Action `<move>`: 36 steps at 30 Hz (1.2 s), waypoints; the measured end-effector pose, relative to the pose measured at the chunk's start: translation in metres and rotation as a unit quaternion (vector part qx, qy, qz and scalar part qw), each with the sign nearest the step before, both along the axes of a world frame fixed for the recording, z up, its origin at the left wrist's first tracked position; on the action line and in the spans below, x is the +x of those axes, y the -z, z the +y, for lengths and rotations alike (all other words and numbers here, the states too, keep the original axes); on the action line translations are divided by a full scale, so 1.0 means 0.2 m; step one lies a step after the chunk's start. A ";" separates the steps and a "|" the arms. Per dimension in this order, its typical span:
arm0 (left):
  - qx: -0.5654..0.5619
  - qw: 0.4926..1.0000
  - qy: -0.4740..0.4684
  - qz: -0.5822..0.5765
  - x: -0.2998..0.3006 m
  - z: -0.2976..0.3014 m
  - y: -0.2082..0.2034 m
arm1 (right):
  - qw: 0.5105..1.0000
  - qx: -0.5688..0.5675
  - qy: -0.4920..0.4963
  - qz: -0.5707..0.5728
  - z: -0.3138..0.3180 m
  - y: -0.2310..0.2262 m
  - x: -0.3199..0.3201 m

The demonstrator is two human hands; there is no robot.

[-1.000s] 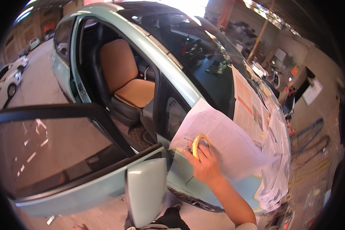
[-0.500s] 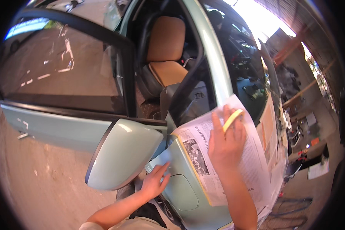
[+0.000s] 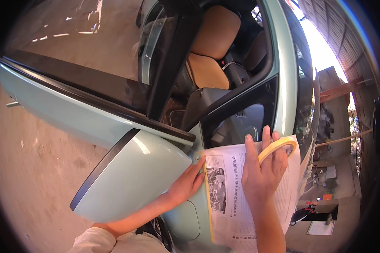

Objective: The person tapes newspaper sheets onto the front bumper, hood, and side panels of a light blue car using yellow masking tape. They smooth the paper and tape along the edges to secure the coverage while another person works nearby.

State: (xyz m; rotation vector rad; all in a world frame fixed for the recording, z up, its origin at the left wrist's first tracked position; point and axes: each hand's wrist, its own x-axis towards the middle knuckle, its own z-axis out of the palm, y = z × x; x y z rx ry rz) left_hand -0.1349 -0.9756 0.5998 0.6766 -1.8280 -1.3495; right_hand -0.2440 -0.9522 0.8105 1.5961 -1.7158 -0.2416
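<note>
A sheet of newspaper [image 3: 236, 211] lies over the pale green front fender [image 3: 185, 217] of a car, just below the small corner window. Yellow masking tape [image 3: 209, 211] runs along the paper's left edge. My left hand [image 3: 185, 187] has its fingers stretched out and close together, the tips touching the taped edge near its upper corner. On the paper rests my right hand [image 3: 261, 179], fingers spread. A roll of yellow masking tape [image 3: 278, 145] hangs around some of its fingers; exactly which ones is partly hidden.
The side mirror [image 3: 131, 177] juts out beneath my left forearm. To the left stands the open car door [image 3: 71, 114]. Inside is a tan seat [image 3: 217, 33]. At right are a dark windshield [image 3: 306, 97] and a cluttered workshop floor.
My view has shifted closer to the fender. My left hand has gone from the bare fender to the paper's taped edge. The paper's raised upper corner now lies lower and flatter under my right hand.
</note>
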 end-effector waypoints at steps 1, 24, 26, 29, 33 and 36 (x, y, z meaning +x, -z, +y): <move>0.022 0.999 -0.012 0.031 -0.01 -0.01 -0.01 | 1.000 0.012 -0.003 0.010 -0.02 0.00 -0.01; 0.084 0.995 -0.021 -0.047 0.02 -0.07 -0.15 | 0.996 0.042 -0.054 -0.049 0.05 -0.30 -0.16; 0.088 0.995 -0.012 -0.039 0.04 -0.11 -0.20 | 0.994 0.012 0.002 -0.108 0.09 -0.30 -0.18; 0.085 0.996 0.018 -0.004 0.05 -0.14 -0.19 | 0.987 0.002 0.046 -0.154 0.12 -0.31 -0.17; 0.082 0.997 0.005 0.012 0.03 -0.15 -0.18 | 0.936 -0.047 0.133 -0.321 0.04 -0.32 -0.04; 0.112 0.993 -0.002 0.032 0.01 -0.13 -0.16 | 0.879 -0.069 0.163 -0.442 0.02 -0.35 -0.03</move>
